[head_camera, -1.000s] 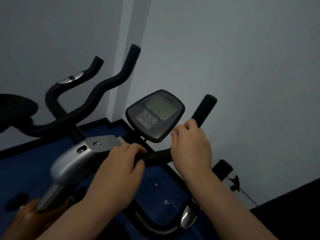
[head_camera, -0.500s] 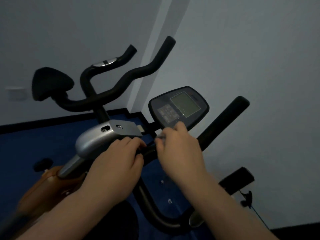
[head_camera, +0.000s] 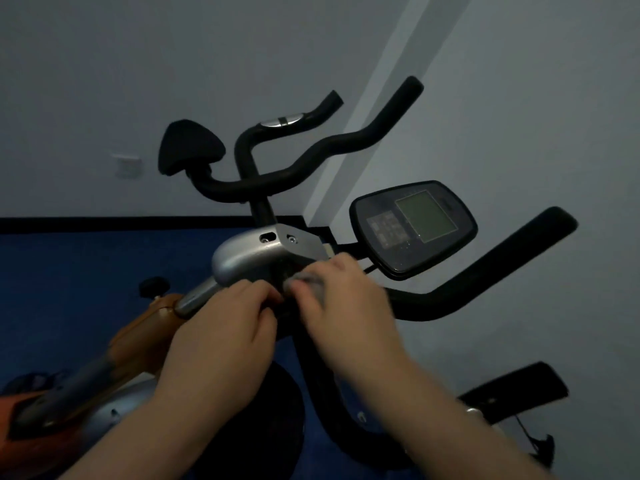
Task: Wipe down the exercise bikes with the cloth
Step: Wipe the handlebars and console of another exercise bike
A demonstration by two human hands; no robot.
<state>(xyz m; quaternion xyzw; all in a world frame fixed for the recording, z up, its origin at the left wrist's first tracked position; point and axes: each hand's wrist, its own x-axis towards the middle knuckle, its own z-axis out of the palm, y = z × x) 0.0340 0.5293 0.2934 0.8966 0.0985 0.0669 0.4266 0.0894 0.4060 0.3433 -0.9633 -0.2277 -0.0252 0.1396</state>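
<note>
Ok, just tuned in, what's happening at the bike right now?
A person is wiping an exercise bike. The right hand holds a grey cloth against the middle of the handlebar, just below the silver housing. The left hand grips the bar beside it. The console is untouched right now.

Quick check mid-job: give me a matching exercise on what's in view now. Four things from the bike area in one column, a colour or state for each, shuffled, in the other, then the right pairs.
Things:
1. cloth
2. console
3. housing
4. floor

Colours or states:
A. silver, with screws on top
B. blue
C. grey, bunched under the right hand
D. dark, with a pale screen that shows nothing

Pairs: 1-C, 2-D, 3-A, 4-B

The left hand holds the bike just below the housing.
</note>
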